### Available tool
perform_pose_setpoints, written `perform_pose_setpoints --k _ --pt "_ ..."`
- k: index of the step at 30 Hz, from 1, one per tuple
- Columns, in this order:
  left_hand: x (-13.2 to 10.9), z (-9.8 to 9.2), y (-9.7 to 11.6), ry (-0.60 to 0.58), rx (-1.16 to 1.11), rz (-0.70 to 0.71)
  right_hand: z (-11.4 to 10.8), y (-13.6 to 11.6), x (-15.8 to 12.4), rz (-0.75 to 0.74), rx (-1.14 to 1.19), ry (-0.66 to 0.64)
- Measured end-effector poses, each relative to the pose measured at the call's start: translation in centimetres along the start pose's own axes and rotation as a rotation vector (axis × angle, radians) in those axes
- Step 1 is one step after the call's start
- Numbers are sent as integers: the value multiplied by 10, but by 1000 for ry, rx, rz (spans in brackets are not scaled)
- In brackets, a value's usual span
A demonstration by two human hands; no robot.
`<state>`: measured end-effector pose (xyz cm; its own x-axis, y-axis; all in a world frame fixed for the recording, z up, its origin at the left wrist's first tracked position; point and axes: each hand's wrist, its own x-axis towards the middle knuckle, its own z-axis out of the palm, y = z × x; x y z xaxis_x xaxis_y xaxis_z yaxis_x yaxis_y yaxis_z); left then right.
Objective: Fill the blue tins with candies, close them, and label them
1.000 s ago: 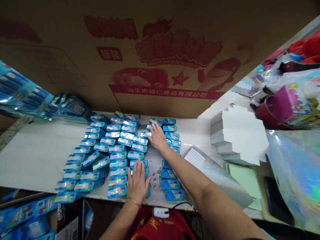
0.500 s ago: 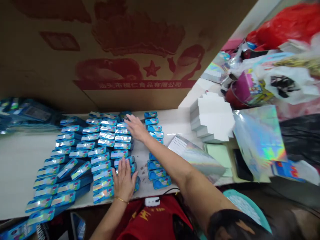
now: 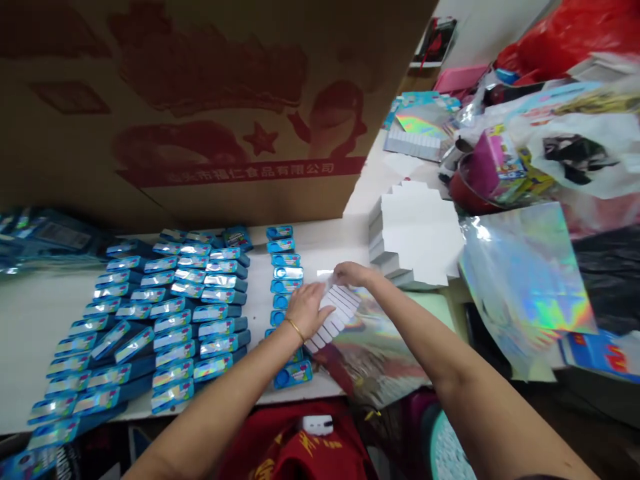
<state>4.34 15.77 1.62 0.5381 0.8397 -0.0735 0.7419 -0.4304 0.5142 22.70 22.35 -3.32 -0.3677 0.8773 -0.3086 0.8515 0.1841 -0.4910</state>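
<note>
My left hand rests on the upper left edge of a sheet of white stickers, its thumb lying across the strips. At the sheet's top corner the fingers of my right hand are pinched together; a small whitish piece seems to be at the fingertips, too small to make out. The sticker sheet lies on a shiny holographic sheet. Just left of my hands runs a column of small blue boxes. Farther left, several rows of blue boxes with shiny strips on top stand close together.
A large cardboard box stands behind the blue boxes. White die-cut cards are stacked right of my hands. Beyond them are a red bucket, plastic bags and a holographic bag. A teal basin sits below the table edge.
Both hands have left the rows of blue boxes and moved right to the sticker sheet. My right hand has gone from spread to pinched. The view has shifted slightly right.
</note>
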Motion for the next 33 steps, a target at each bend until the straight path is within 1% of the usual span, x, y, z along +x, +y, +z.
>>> perform_pose_setpoints --k 3,4,6,9,11,12,14,15,17,19,21,23,26,29,31,33 --pt "30 10 13 -26 -17 -141 -27 -4 -19 -47 178 -94" --pt "39 13 15 -52 -66 -185 -35 -5 -27 -58 242 -78" --pt "51 16 16 -95 -240 -227 -49 -7 -43 -104 306 23" --pt "58 15 11 -135 -601 -195 -56 -8 -65 -232 253 218" --pt "54 11 7 -179 -782 -171 -54 -9 -77 -268 280 271" --pt "52 9 6 -204 -830 -160 -53 -9 -81 -246 336 275" --pt "45 5 9 -219 -839 -130 -51 -11 -88 -157 495 238" --pt "42 3 12 -201 -809 -112 -51 -12 -90 -101 572 209" --pt "36 2 20 -108 -708 -81 -53 -13 -94 3 680 166" --pt "31 2 30 -1 -600 -56 -57 -13 -96 42 696 162" --pt "28 3 38 34 -527 -21 -62 -12 -99 -23 625 187" --pt "27 4 42 10 -498 8 -66 -11 -102 -137 481 215" --pt "29 4 41 -17 -510 1 -66 -13 -111 -271 136 296" --pt "30 4 38 -21 -564 -36 -59 -15 -120 -378 -215 380" --pt "30 4 36 -24 -616 -61 -50 -14 -124 -431 -308 401" --pt "30 5 35 -32 -656 -72 -43 -12 -128 -431 -291 427"
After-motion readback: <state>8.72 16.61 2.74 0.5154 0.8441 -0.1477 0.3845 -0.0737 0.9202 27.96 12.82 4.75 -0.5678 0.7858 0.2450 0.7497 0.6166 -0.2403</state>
